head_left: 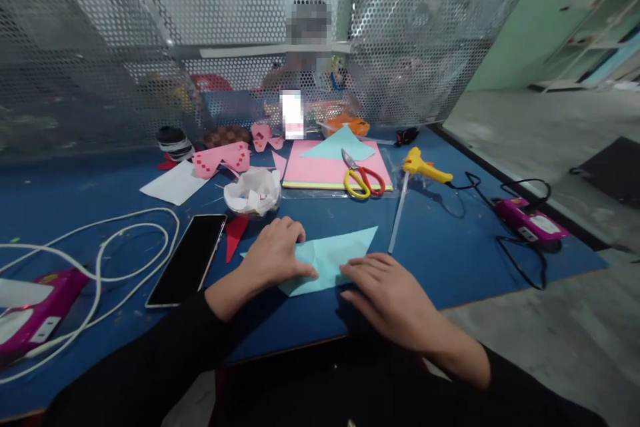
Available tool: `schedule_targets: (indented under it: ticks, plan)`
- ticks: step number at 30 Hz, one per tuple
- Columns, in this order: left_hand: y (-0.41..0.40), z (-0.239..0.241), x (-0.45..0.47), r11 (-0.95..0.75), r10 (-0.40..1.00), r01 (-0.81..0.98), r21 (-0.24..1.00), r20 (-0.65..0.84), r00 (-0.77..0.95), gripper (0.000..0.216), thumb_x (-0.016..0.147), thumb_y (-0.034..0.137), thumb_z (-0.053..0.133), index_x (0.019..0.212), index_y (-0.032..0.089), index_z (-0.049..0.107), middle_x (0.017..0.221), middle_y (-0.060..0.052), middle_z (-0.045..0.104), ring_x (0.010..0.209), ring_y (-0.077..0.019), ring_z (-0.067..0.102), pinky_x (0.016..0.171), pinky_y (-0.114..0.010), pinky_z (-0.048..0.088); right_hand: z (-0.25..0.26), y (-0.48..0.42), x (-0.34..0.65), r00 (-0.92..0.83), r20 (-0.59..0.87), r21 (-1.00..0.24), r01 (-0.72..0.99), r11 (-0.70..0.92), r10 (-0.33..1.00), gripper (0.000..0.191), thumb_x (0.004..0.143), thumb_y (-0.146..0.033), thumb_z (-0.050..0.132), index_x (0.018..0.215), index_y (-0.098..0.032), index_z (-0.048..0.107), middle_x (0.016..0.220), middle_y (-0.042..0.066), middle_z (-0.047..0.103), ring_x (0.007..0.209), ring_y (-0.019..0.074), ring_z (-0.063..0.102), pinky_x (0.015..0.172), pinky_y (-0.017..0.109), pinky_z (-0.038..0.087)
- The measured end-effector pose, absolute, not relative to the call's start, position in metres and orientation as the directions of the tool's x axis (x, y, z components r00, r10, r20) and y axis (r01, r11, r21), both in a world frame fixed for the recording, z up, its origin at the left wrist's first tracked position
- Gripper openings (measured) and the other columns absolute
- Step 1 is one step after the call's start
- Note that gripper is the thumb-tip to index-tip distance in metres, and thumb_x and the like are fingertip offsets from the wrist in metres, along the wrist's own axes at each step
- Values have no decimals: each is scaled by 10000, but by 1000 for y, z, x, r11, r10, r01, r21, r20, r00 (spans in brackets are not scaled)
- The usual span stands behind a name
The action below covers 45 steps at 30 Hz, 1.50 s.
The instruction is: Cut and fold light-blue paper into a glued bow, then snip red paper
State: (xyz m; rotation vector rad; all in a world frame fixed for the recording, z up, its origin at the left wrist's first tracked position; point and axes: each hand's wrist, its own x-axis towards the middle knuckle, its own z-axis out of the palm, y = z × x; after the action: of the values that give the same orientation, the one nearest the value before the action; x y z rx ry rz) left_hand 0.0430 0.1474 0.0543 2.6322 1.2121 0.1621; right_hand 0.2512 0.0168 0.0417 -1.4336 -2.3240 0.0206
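Near the front edge of the blue table (440,247): 1 folded light-blue paper (333,260), lying between and under 2 bare hands. Left hand (275,253) rests on its left part, thumb and index spread apart; whether the remaining fingers grasp it, cannot tell. Right hand (390,290) unclenched, fingertips touching the paper's lower right side, thumb apart from them. Left of the left hand: 1 red paper piece (235,237), then 1 dark-screened phone (187,260). Beyond the hands: 1 pair of scissors (357,169) on the pink paper stack (310,170); 1 yellow glue gun (425,169) to its right.
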Motion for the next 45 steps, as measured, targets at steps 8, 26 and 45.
schedule_targets:
  ticks: [8, 26, 45]
  plan:
    - [134, 59, 41, -473, 798, 754, 455, -141, 586, 534, 611, 421, 776, 1070, 210, 602, 816, -45, 672, 803, -282, 622, 651, -323, 387, 97, 134, 306, -15, 89, -233, 972, 35, 996, 261, 951, -306, 611, 1166, -159, 623, 1133, 75, 678, 975, 217, 670, 845, 423, 551]
    - [154, 61, 27, 381, 841, 116, 917, -396, 369, 351, 588, 275, 827, 884, 134, 702, 776, -83, 752, 618, -180, 677, 610, -304, 560, 79, 199, 323, 380, -132, -777, 535, -334, 916, 309, 962, -334, 595, 1240, -199, 594, 1260, 91, 614, 1025, 226, 642, 848, 435, 560]
    - [145, 55, 40, 344, 891, 72, 936, -349, 289, 286, 561, 255, 867, 794, 144, 743, 686, -24, 726, 579, -138, 625, 578, -256, 491, 40, 108, 230, 143, -124, -988, -113, -108, 982, 512, 667, -413, 824, 1056, -215, 557, 604, -124, 538, 272, 31, 405, 326, 213, 450]
